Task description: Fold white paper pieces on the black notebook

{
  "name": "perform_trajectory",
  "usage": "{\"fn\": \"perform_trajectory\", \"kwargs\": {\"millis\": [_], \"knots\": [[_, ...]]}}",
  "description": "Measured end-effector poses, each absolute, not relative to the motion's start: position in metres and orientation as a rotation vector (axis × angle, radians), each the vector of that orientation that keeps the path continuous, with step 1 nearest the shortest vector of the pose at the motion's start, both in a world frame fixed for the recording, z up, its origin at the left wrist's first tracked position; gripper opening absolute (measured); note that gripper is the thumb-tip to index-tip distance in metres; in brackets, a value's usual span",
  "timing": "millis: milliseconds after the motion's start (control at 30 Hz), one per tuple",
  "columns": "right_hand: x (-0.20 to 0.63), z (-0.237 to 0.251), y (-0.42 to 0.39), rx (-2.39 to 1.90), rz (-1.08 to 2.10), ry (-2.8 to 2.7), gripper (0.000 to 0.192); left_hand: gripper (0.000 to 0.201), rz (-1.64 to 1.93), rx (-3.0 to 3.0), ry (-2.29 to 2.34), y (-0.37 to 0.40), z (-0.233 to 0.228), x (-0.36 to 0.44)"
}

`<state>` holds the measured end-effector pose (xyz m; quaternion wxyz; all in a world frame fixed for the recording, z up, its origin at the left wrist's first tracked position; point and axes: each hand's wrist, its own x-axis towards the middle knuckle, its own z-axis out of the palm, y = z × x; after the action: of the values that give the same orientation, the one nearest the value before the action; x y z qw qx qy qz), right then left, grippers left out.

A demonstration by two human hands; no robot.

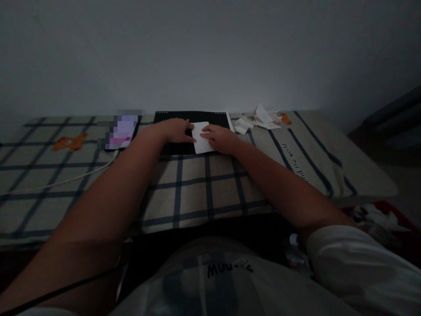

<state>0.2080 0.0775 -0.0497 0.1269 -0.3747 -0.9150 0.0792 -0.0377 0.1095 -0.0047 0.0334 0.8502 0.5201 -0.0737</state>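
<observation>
A small white piece of paper (pixel 199 145), apparently folded, lies on a black spiral-holed pad or calendar (pixel 210 116). My left hand (pixel 177 130) holds the paper's left edge, thumb and forefinger spaced along it. From the other side, my right hand (pixel 223 139) holds the right part of the paper, its fingers reaching over the top face. Both hands rest low over the pad, and the undersides of the fingers are hidden.
A checked cloth (pixel 194 188) covers the table against the wall. Left of the pad lies a phone (pixel 123 131) with a white cable (pixel 82 174). Torn paper scraps (pixel 259 119) are heaped at the right. Below, a red bin (pixel 399 215) and a plastic bottle (pixel 296 252) show.
</observation>
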Motion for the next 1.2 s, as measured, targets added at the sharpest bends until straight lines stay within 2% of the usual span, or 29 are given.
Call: {"fn": "perform_trajectory", "kwargs": {"millis": [133, 367, 600, 1200], "knots": [[0.206, -0.047, 0.073, -1.136, 0.183, -2.685, 0.057, 0.078, -0.217, 2.613, 1.603, 0.096, -0.004, -0.037], [0.201, -0.044, 0.067, -1.224, 0.121, -2.665, 0.057, 0.053, -0.033, 2.603, 1.731, 0.086, -0.016, -0.036], [0.201, -0.046, 0.068, -1.252, 0.117, -2.657, 0.057, 0.049, 0.005, 2.606, 1.718, 0.088, -0.016, -0.035], [0.204, -0.051, 0.073, -1.209, 0.115, -2.656, 0.058, 0.084, -0.244, 2.553, 1.527, 0.097, -0.001, -0.043]]}}
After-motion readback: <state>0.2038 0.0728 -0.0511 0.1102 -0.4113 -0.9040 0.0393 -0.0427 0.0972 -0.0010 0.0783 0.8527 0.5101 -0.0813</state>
